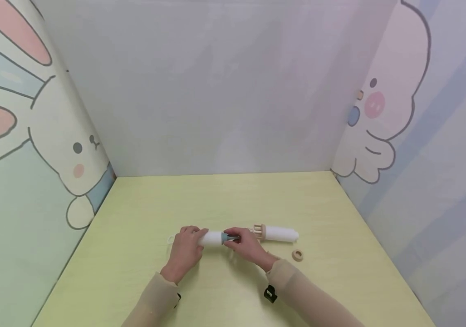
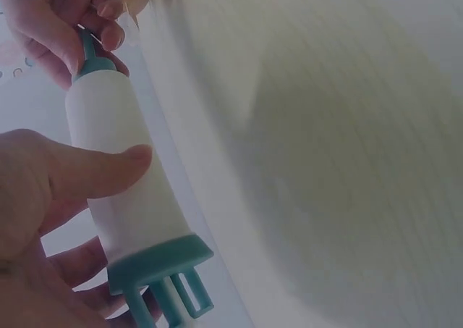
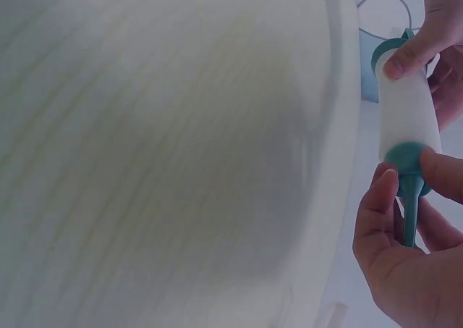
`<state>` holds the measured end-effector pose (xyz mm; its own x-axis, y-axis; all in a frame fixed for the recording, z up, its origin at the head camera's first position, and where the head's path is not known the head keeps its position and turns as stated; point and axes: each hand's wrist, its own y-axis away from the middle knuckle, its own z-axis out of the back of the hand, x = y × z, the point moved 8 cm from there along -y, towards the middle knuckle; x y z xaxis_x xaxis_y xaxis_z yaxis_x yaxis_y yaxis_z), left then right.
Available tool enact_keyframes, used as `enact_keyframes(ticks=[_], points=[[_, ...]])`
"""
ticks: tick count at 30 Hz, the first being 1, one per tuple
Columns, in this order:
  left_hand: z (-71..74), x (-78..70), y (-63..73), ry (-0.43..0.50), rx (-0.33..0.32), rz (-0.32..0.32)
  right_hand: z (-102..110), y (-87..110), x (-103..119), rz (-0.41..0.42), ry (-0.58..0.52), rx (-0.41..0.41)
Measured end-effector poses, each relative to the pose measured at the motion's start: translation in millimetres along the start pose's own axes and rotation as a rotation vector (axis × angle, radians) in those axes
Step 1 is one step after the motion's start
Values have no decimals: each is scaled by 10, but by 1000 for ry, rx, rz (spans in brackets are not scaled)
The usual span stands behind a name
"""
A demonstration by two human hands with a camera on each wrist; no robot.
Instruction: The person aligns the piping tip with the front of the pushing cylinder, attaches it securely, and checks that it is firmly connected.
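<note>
My left hand [image 1: 185, 249] grips a white tube [image 1: 211, 238] by its body, thumb laid along the side. At the tube's near end in the left wrist view is a teal pronged collar [image 2: 160, 264]. On the opposite end sits a teal cap [image 3: 406, 158] with a narrow stem. My right hand [image 1: 247, 247] pinches this cap between thumb and fingers. Whether the cap is fully seated on the tube cannot be told. Both hands hold the tube roughly level in the head view, its teal collar hidden there behind the left hand.
Right of my hands lies a second white tube [image 1: 280, 234] with a beige pronged collar [image 1: 259, 231]. A beige ring [image 1: 297, 255] lies in front of it. Another beige piece [image 1: 272, 255] shows partly behind my right wrist. A pale loop [image 1: 170, 239] is left of my left hand. Printed walls enclose the yellow table [image 1: 216, 200].
</note>
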<state>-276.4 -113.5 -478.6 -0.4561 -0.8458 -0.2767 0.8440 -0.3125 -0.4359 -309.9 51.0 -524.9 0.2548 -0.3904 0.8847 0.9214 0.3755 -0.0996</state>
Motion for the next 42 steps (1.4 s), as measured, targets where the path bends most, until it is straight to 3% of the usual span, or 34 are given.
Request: enact_keyframes(ticks=[18, 31, 42], points=[[-199, 160, 11, -34, 76, 43, -228, -35, -160, -167, -21, 21], [-348, 228, 25, -44, 90, 65, -225, -64, -217, -182, 9, 37], [-343, 230, 9, -36, 57, 47, -208, -52, -234, -197, -8, 50]])
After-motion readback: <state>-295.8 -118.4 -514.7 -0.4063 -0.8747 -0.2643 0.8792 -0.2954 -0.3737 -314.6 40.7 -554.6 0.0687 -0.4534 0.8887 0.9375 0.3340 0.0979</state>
